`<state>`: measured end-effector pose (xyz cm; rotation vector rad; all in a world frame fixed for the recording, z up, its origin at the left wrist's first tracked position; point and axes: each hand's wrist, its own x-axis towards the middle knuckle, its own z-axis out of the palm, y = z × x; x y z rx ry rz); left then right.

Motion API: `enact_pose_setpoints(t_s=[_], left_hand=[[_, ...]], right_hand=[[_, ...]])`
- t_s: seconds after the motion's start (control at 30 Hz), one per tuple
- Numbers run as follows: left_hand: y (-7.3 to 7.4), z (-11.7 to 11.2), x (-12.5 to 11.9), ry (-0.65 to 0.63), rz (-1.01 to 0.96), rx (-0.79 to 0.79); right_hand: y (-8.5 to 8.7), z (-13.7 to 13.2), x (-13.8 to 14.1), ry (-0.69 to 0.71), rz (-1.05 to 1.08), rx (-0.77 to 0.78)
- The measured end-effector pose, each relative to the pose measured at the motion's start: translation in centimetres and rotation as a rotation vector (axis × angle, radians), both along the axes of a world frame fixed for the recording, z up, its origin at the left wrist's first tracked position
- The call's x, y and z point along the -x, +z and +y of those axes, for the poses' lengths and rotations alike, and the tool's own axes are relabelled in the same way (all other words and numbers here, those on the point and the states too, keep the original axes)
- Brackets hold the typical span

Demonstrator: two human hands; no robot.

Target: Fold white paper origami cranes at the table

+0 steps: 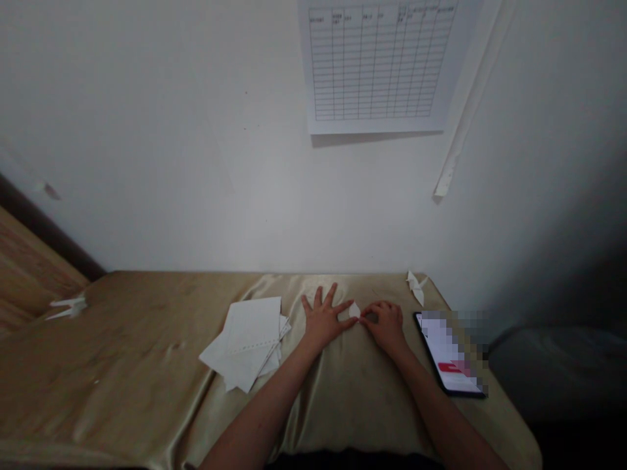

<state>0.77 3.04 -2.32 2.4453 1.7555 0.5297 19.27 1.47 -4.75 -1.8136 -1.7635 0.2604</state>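
Note:
A small piece of folded white paper (354,311) lies on the gold cloth between my two hands. My left hand (322,322) is spread out on the cloth, its fingers apart, with the index finger and thumb touching the paper's left side. My right hand (386,325) is closed in a pinch at the paper's lower right edge, thumb against index finger, the other fingers curled. Left of my left hand is a stack of white paper sheets (255,326), some with a perforated edge, lying at different angles.
A phone (453,359) with a lit screen, partly blurred out, lies to the right. Folded white paper figures rest at the back right (416,287) and far left (71,307). The gold cloth (132,378) has creases. A wall with a printed table sheet (375,72) rises behind.

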Motion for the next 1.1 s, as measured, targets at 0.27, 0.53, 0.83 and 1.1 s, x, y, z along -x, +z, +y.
enact_pose_setpoints(t_s=[0.27,0.53,0.83,1.1], left_hand=[[-0.04,-0.07,0.16,-0.045,0.010,-0.052],[0.59,-0.11,0.37,-0.169,-0.014,-0.093],[0.24,0.06,0.09,-0.089,-0.014,-0.049],[0.46,0.33,0.09,-0.062,0.027,-0.048]], right_hand=[[0.25,-0.15,0.06,0.001,0.013,0.004],[-0.44,0.50,-0.31,0.015,0.049,-0.024],[-0.59,0.51,-0.47,0.017,0.055,-0.036],[-0.32,0.43,-0.31,0.001,0.050,-0.017]])
